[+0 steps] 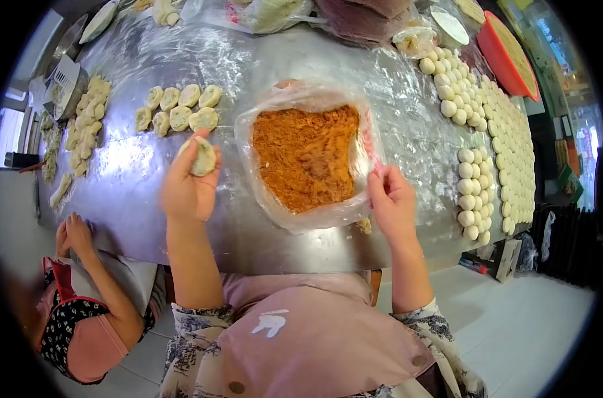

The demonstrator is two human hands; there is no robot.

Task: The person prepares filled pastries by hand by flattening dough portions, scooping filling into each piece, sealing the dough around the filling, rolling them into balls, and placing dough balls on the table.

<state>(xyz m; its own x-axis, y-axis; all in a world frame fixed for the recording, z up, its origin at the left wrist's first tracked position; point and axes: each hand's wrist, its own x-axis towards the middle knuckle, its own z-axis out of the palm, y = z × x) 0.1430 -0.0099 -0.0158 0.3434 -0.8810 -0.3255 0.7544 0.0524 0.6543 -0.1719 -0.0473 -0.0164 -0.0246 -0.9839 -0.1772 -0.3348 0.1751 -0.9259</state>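
Note:
A flattened piece of dough (pixel 203 159) rests in my left hand (pixel 194 179), held between thumb and fingers above the metal table. My right hand (pixel 392 199) pinches the right edge of a clear plastic bag (pixel 281 215). Inside the opened bag lies a wide mass of orange-brown crumbly filling (pixel 304 159). Just beyond my left hand, several small dough pieces (pixel 180 118) sit in two rows, with greenish specks showing in some.
Dough balls (pixel 474 192) and rows of flat dough discs (pixel 513 152) cover the metal table's (pixel 281 259) right side. A red basin (pixel 507 56) stands at the back right. More dough pieces (pixel 89 116) lie left, near a metal container (pixel 72 89). A co-worker's hands (pixel 76 233) are at the lower left.

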